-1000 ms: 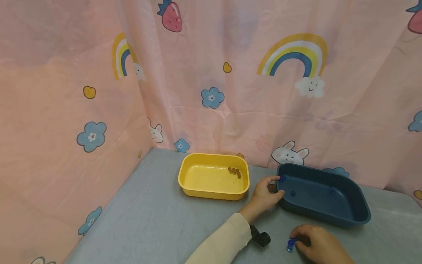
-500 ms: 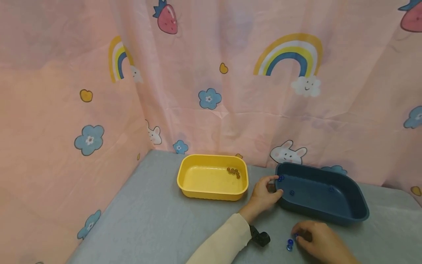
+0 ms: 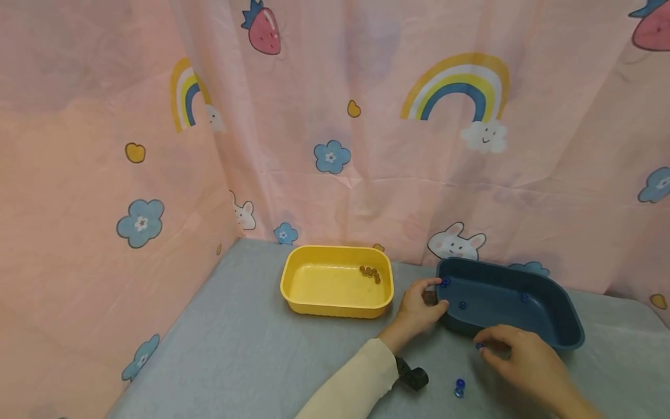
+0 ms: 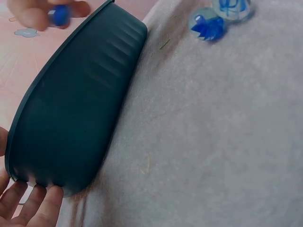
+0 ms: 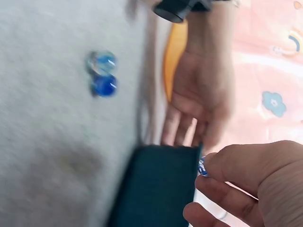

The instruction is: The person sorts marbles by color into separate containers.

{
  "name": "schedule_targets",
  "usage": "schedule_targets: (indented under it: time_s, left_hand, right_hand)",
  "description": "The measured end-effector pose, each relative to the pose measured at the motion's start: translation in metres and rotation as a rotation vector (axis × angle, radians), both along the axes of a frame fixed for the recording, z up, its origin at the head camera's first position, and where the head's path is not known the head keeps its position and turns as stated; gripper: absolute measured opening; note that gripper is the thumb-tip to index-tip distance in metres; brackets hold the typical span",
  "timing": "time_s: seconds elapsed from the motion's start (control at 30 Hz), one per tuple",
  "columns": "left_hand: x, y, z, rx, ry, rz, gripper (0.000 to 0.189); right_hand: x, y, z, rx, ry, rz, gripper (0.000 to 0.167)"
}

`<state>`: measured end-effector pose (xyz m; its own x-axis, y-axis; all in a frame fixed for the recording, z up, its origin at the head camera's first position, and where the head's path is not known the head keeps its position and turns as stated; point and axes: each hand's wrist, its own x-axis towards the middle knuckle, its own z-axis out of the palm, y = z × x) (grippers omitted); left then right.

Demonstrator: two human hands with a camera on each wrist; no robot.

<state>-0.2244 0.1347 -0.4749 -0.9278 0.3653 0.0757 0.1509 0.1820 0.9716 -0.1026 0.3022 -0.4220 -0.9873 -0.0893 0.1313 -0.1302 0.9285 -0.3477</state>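
Note:
My left hand (image 3: 416, 308) holds the left end of the dark blue tub (image 3: 494, 305), its fingers at the rim and against the end wall, as the left wrist view shows. Between thumb and fingertips of my right hand (image 3: 526, 355) is a blue marble (image 3: 479, 345), raised in front of the tub's near side; it shows up in the right wrist view as a blue-and-white marble (image 5: 202, 166). Two clear marbles with blue inside (image 3: 459, 387) lie together on the grey cloth before the tub. Several blue marbles (image 3: 463, 305) are inside the tub, some by my left fingertips.
To the left stands a yellow tub (image 3: 337, 311) with several amber marbles (image 3: 369, 272) at its right side. A black wrist camera (image 3: 414, 377) sticks out from my left wrist. Behind the grey-covered table (image 3: 251, 349) hangs a pink patterned curtain (image 3: 293, 116).
My right hand has picked one blue marble from the group on the cloth and moved up and away to the tub's near side. The left hand stays at the tub's end.

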Motion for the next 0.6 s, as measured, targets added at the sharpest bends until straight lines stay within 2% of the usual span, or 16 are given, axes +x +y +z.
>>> schedule_targets:
  time_s: [0.1, 0.2, 0.6]
  left_hand:
    - [-0.001, -0.001, -0.001, 0.016, 0.017, -0.02, 0.043]
    - [-0.002, -0.001, -0.002, 0.023, 0.017, -0.031, 0.043]
    - [-0.002, -0.001, -0.002, 0.04, 0.006, -0.039, 0.043]
  right_hand:
    - [-0.002, 0.003, 0.007, -0.004, 0.074, 0.007, 0.019]
    - [-0.005, 0.007, 0.012, -0.005, 0.109, 0.012, 0.019]
    - [-0.022, 0.02, 0.026, -0.001, 0.104, 0.026, 0.015]
